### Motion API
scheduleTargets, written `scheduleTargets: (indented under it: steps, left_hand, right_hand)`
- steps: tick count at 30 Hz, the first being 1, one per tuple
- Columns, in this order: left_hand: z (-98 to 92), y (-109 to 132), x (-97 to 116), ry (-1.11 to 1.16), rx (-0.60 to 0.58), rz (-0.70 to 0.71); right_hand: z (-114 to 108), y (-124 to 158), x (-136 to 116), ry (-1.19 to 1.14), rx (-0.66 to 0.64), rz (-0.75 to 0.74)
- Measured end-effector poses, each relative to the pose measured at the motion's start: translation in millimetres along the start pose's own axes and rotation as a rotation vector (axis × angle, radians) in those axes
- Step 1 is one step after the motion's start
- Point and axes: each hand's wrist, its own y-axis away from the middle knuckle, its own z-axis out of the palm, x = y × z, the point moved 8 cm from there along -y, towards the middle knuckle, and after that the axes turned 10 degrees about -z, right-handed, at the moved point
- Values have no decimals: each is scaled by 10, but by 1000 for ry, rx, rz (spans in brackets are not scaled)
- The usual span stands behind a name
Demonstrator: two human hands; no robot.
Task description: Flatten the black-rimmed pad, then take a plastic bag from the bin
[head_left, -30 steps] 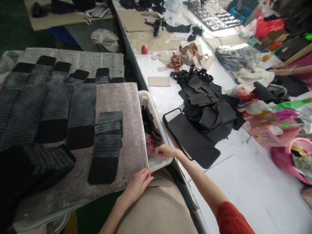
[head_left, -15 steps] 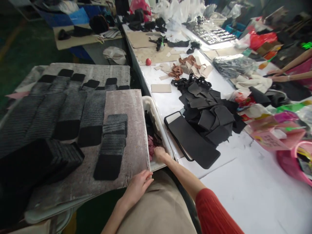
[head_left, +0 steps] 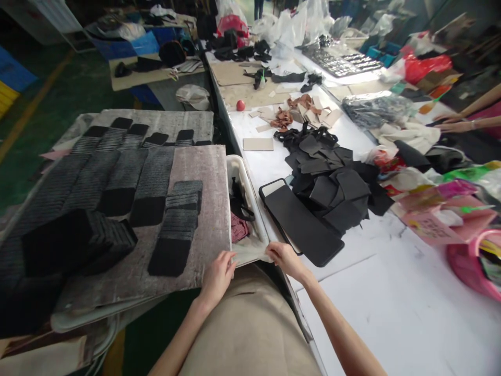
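Observation:
My left hand [head_left: 218, 274] and my right hand [head_left: 288, 261] are at the near end of a white plastic bin [head_left: 254, 196]. Between them stretches a whitish, see-through piece of plastic film [head_left: 250, 253], pinched in the closed fingers of each hand. Inside the bin lie a dark red patterned cloth [head_left: 238, 228] and a black strap-like piece [head_left: 239, 201]. The left part of the bin is hidden under a grey board [head_left: 213, 209]. Rows of overlapping black pads [head_left: 172, 256] rest on that board.
On the white table [head_left: 352, 313] are a pile of black cut pieces [head_left: 332, 183], a long black panel [head_left: 301, 222] and a beige card [head_left: 258, 144]. A pink basket [head_left: 462, 266] stands at the right. Another person's hands [head_left: 450, 122] rest on dark material at far right.
My right hand has come up out of the bin to its near right corner, and the film now spans both hands. The red cloth shows more fully. The view has shifted slightly.

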Motion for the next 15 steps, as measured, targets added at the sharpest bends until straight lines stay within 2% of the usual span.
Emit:
scheduleTargets:
  steps: [3,5,7,9,13,15]
  left_hand:
    - [55,-149,244,-250,94,156]
    - [157,-297,351,-363,32,219]
    - [224,-446,376,-382,-68,235]
    - [189,-575,346,-260,-118,207]
    - [-68,-762,171,221,-33,14]
    - [-148,-777,157,388,-2,-51]
  right_hand:
    - [34,116,46,-101,40,47]
    - [18,123,29,-125,77,60]
    - [-33,106,4,-143,119,68]
    - [-115,96,13,-187,180,96]
    - [-345,117,121,-315,405,172]
    - [-438,122,149,-325,498,180]
